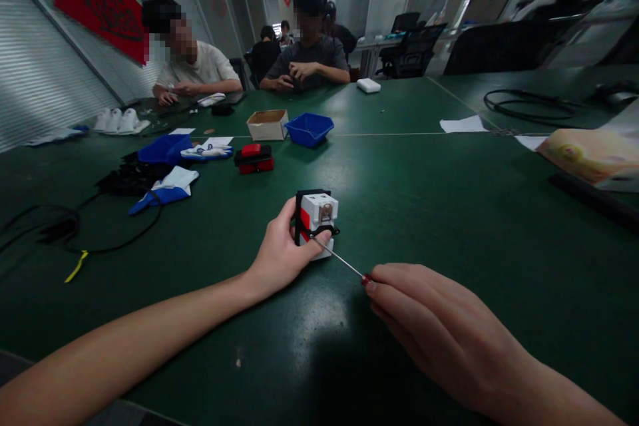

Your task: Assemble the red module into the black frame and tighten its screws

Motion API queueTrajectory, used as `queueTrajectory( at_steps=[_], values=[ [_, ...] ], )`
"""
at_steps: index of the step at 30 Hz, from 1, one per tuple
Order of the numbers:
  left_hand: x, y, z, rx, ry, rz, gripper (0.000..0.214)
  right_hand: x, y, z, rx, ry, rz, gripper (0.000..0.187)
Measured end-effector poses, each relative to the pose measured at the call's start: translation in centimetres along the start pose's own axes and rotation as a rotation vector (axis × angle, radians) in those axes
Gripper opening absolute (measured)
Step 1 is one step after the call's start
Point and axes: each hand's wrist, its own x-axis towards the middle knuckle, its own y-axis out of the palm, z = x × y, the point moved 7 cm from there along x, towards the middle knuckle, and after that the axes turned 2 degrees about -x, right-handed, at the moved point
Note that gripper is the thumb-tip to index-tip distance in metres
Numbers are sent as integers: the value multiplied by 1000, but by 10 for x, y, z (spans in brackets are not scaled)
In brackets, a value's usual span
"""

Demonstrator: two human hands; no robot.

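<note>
My left hand (284,246) is wrapped round a small white and red block-shaped device (319,206) with a black frame, holding it on the green table. Its thumb presses the front near a black bracket. My right hand (429,319) grips a screwdriver (342,260) by its handle, mostly hidden in the fingers except for a dark red end. The thin metal shaft points up and left. Its tip meets the device at the bracket, beside my left thumb; whether it sits in a screw is too small to tell.
Beyond the device stand a red and black box (254,158), a blue bin (309,130) and a cardboard box (267,125). Blue and white gloves (172,188) and black cables (120,249) lie left. A patterned package (589,154) is at right. Two people sit across the table (409,213).
</note>
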Motion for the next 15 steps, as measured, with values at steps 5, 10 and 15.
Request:
queueTrajectory(
  at_steps=[5,10,15],
  values=[
    [0,0,2,11,-18,3,51,4,1,4,-56,24,6,14],
    [1,-2,4,10,-36,-8,53,8,2,7,-207,12,30,26],
    [0,-2,3,12,-31,-16,53,7,-2,-3,-251,93,30,25]
  ],
)
